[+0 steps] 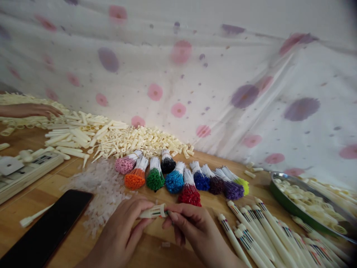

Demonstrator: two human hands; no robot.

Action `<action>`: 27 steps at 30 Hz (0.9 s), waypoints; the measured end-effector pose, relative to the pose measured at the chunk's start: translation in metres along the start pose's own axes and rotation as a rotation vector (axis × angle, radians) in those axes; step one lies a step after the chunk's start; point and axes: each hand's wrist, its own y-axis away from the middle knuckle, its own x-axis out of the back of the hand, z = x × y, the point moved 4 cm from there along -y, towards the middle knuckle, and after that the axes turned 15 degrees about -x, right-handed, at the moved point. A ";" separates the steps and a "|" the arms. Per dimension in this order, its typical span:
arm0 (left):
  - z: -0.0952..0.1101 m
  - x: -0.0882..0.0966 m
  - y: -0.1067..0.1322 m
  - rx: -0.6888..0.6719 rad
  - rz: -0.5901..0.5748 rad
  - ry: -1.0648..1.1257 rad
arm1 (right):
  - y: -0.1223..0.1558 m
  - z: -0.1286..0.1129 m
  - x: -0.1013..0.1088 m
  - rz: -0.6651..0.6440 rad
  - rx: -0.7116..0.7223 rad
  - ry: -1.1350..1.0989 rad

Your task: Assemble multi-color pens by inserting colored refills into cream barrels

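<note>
My left hand (122, 230) and my right hand (192, 229) meet low in the middle, both closed on one cream multi-colour pen barrel (153, 212) held level between them. The left fingers wrap its left end; the right fingertips pinch its right end. Just beyond the hands lie several bundles of pen refills with coloured tips: pink (126, 163), orange (135, 178), green (155, 177), black (167, 163), light blue (175, 180), red (189, 192), dark blue (200, 179), purple (232, 188). A row of assembled pens (259, 230) lies to the right of my right hand.
A black phone (52, 223) lies at the near left on the wooden table (33, 201), beside a scatter of small clear parts (100, 190). Heaps of cream pen parts (111, 136) lie behind. Another person's hand (30, 110) rests at far left. A green-rimmed tray (290, 204) holds cream parts.
</note>
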 end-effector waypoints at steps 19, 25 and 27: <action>0.008 -0.007 -0.004 0.138 -0.058 0.287 | 0.007 -0.013 0.010 0.219 0.301 0.303; 0.010 -0.005 -0.005 0.121 -0.030 0.284 | 0.005 -0.009 0.007 0.192 0.280 0.302; 0.010 -0.004 -0.005 0.077 -0.014 0.242 | 0.005 -0.006 0.006 0.209 0.269 0.324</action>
